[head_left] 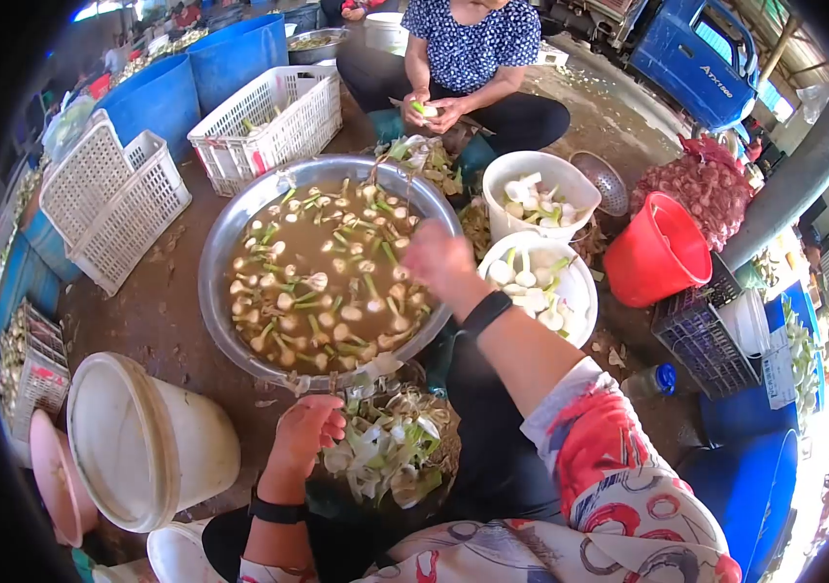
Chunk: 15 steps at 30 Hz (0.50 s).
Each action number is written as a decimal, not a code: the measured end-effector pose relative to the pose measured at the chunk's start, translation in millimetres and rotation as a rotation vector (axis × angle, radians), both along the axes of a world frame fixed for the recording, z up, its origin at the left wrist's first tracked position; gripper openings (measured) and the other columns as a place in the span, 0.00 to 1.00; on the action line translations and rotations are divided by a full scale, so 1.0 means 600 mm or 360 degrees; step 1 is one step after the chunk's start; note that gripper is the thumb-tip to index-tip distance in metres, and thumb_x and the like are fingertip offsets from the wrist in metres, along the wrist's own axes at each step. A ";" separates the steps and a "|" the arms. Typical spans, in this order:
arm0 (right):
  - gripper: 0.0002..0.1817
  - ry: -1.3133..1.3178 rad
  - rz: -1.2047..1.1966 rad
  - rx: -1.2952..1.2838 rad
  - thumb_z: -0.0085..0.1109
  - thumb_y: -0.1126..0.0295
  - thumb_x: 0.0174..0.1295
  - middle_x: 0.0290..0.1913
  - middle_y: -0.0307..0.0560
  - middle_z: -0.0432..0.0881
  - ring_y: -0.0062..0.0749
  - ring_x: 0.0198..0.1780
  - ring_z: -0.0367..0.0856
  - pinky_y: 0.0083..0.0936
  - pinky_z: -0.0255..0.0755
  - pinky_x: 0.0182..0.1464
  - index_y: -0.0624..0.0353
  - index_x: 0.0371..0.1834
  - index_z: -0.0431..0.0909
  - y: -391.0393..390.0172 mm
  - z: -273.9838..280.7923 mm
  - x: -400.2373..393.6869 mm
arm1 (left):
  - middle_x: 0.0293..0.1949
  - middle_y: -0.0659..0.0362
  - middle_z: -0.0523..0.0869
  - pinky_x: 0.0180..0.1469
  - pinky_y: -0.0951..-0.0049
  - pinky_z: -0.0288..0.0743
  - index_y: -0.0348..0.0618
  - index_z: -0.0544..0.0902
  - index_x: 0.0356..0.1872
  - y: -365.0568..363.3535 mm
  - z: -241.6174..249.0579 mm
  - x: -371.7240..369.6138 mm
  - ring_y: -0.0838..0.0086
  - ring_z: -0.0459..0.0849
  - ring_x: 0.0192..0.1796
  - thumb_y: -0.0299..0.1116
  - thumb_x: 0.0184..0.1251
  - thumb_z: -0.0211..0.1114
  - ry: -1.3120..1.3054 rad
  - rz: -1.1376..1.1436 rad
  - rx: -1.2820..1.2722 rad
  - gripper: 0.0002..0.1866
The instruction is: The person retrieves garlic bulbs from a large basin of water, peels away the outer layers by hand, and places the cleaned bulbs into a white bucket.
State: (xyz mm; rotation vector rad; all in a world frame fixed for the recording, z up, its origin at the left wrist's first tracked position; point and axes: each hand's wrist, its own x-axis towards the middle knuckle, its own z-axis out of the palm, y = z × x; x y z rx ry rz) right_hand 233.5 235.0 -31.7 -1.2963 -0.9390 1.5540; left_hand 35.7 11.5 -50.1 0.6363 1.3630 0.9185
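Observation:
A wide metal basin (217, 313) of brownish water holds many floating garlic bulbs (322, 321) with short green stems. My right hand (441, 260) is over the basin's right side, its fingers smeared by motion. Near the basin's front rim is my left hand (309, 428), fingers curled in; what they hold, if anything, is hidden. Beside it lies a heap of peeled skins and leaves (390, 447). To the right, a white bowl (584, 316) holds peeled white garlic bulbs (536, 282), and a white bucket (541, 228) behind it holds more.
Across the basin sits another person (477, 49), a garlic bulb in their hands. White plastic crates (269, 126) and blue tubs (152, 102) stand at left, a lidded white bucket (142, 442) at front left. At right are a red bucket (657, 257), a dark crate (710, 340) and a blue-capped bottle (649, 381).

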 end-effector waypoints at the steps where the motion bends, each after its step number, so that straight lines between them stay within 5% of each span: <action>1: 0.14 -0.0497 0.0954 0.0189 0.45 0.60 0.57 0.34 0.47 0.74 0.29 0.30 0.75 0.21 0.71 0.30 0.59 0.35 0.71 -0.010 -0.016 -0.019 | 0.24 0.60 0.77 0.26 0.81 0.67 0.42 0.76 0.34 0.003 0.013 0.003 0.77 0.75 0.24 0.38 0.59 0.53 0.0013 -0.0085 0.0039 0.11; 3: 0.19 -0.0663 0.1667 0.0020 0.46 0.58 0.57 0.41 0.45 0.76 0.25 0.34 0.76 0.20 0.70 0.35 0.56 0.47 0.72 -0.098 0.059 -0.097 | 0.25 0.59 0.78 0.28 0.80 0.68 0.40 0.76 0.34 0.003 0.026 0.006 0.76 0.76 0.26 0.36 0.60 0.52 -0.0165 -0.0156 0.0134 0.10; 5: 0.16 -0.0468 0.2147 0.0980 0.48 0.59 0.55 0.36 0.44 0.80 0.27 0.34 0.77 0.23 0.70 0.35 0.56 0.40 0.77 -0.137 0.003 -0.127 | 0.26 0.58 0.78 0.30 0.79 0.69 0.38 0.76 0.35 0.005 0.032 0.001 0.75 0.77 0.28 0.33 0.60 0.51 -0.0329 -0.0220 0.0226 0.10; 9: 0.12 -0.0641 0.1981 0.1168 0.53 0.60 0.47 0.24 0.47 0.79 0.38 0.28 0.78 0.27 0.70 0.32 0.55 0.27 0.80 -0.176 0.040 -0.138 | 0.32 0.56 0.79 0.37 0.76 0.70 0.35 0.76 0.37 0.009 0.032 -0.005 0.73 0.77 0.35 0.31 0.59 0.54 -0.0345 -0.0181 0.0239 0.10; 15: 0.11 -0.0708 0.1740 0.1379 0.54 0.61 0.44 0.23 0.47 0.78 0.40 0.27 0.76 0.30 0.69 0.30 0.56 0.24 0.80 -0.160 0.015 -0.148 | 0.36 0.53 0.80 0.42 0.70 0.71 0.35 0.75 0.38 0.013 0.031 -0.021 0.69 0.78 0.39 0.31 0.58 0.55 -0.0868 0.0090 -0.0032 0.11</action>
